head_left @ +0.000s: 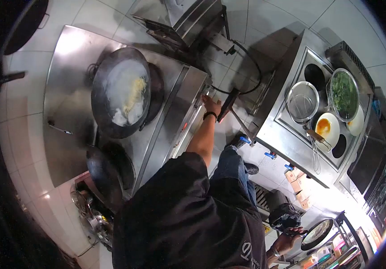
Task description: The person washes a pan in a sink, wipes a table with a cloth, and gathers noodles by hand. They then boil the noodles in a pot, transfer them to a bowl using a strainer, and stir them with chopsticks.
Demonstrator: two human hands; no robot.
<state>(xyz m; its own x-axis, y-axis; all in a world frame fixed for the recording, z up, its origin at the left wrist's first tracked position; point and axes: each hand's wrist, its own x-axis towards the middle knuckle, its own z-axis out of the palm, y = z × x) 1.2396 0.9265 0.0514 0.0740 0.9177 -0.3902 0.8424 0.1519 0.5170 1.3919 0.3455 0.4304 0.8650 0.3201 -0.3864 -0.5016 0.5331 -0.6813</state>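
A large wok sits on the steel stove, with steaming, whitish, cloudy liquid inside and a clump of yellow noodles toward its right side in the view; white foam gathers at the near end of the liquid. To the right of the wok, at the stove's front edge, is the left hand, a black band round its wrist; its fingers reach to the edge, but whether they grip anything there I cannot tell. Below the wok in the view, a second, dark wok rests tilted. Well to the right of the noodle wok, a steel counter carries a round container filled with leafy greens, a wire strainer with no food visible in it, and a white bowl holding a little orange-brown sauce. Another pale bowl lies partly under the greens container. Far from the noodle wok, at the lower right, the right hand is closed round the handle of a frying pan; its contents look pale and flat, perhaps a thin layer of food, though the view is poor.
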